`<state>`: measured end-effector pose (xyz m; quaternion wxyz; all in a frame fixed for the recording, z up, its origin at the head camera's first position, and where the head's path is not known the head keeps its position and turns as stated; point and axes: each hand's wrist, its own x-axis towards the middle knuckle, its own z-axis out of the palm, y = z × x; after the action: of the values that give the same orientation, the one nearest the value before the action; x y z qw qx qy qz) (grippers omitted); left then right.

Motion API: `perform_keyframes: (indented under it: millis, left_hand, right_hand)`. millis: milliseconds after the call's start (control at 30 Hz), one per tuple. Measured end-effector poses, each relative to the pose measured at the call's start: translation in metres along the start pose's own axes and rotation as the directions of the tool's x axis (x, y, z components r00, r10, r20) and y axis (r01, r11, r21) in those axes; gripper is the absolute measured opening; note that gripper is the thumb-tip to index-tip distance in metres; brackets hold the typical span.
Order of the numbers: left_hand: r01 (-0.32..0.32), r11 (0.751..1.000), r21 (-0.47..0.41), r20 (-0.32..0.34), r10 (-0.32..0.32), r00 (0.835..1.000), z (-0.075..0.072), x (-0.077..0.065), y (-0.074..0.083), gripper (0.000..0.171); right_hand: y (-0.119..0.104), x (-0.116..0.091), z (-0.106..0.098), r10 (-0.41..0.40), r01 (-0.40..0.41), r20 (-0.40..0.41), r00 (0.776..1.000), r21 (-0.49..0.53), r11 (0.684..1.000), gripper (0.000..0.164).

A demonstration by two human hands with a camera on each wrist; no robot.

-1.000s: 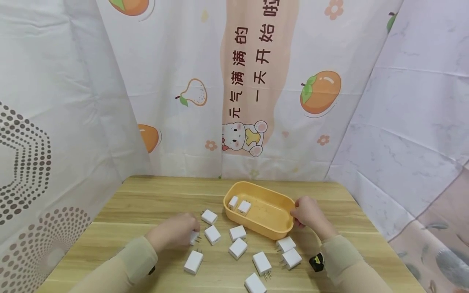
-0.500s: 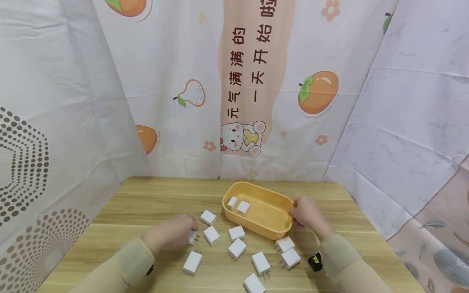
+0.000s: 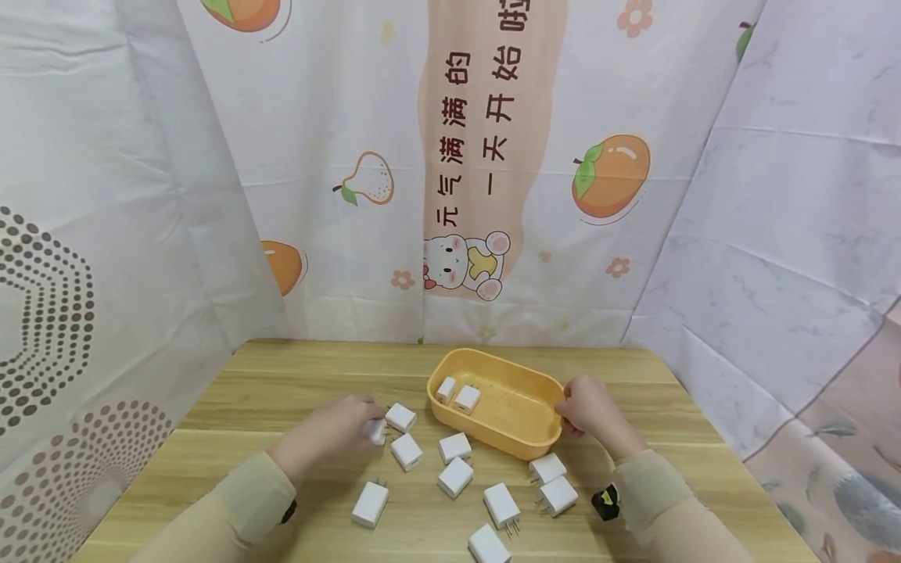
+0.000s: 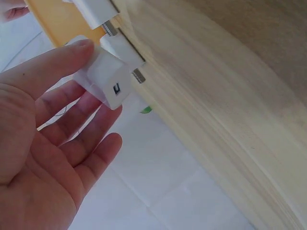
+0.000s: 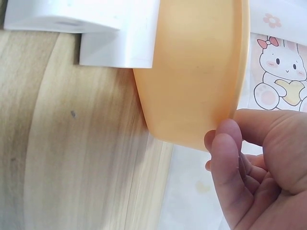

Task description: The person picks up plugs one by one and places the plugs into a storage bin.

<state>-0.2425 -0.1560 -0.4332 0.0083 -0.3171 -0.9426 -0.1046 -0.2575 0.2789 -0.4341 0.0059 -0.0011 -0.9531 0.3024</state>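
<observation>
My left hand (image 3: 331, 432) pinches a white charger plug (image 4: 106, 79) between thumb and fingers. In the left wrist view the plug's port faces the camera, and its prongs are hard to make out. This hand is just left of another white charger (image 3: 401, 417) on the table. Over at the right end of the orange-yellow basket (image 3: 517, 408), my right hand (image 3: 590, 407) holds the rim between thumb and curled fingers, which the right wrist view shows close up (image 5: 192, 96). Two chargers (image 3: 468, 399) lie inside the basket, at its left end.
Several more white chargers (image 3: 371, 504) lie scattered on the wooden table (image 3: 296, 383), in front of the basket and toward the near edge. Two of them (image 3: 558, 496) sit close together below the basket's right end. A printed curtain (image 3: 352, 258) hangs behind the table.
My left hand has moved a little farther from me, carrying the charger plug toward the back left charger. The right hand stays on the basket's rim, and the basket has not moved.
</observation>
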Motion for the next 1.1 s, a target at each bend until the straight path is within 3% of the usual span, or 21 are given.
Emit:
perform_keyframes:
  millis: [333, 500, 800, 1100]
  left_hand:
    - [-0.005, 0.999, -0.051, -0.156, -0.002, 0.988, -0.011, 0.003, 0.004, 0.041]
    - [-0.054, 0.998, -0.023, -0.236, 0.047, 0.971, -0.014, 0.003, 0.004, 0.041]
    - [-0.086, 0.996, -0.002, -0.28, 0.082, 0.956, -0.012, 0.005, 0.002, 0.04]
    - [-0.035, 0.999, -0.02, -0.277, 0.028, 0.96, -0.013, 0.011, 0.004, 0.044]
  right_hand:
    - [-0.002, -0.001, 0.001, 0.003, -0.003, -0.002, 1.0, -0.008, 1.0, 0.022]
    - [-0.002, -0.001, 0.0, 0.001, -0.001, -0.002, 1.0, -0.001, 1.0, 0.023]
    - [-0.001, 0.0, 0.0, -0.007, 0.007, 0.005, 1.0, -0.007, 1.0, 0.025]
    - [0.001, 0.001, 0.001, -0.018, 0.018, 0.008, 1.0, -0.009, 1.0, 0.028]
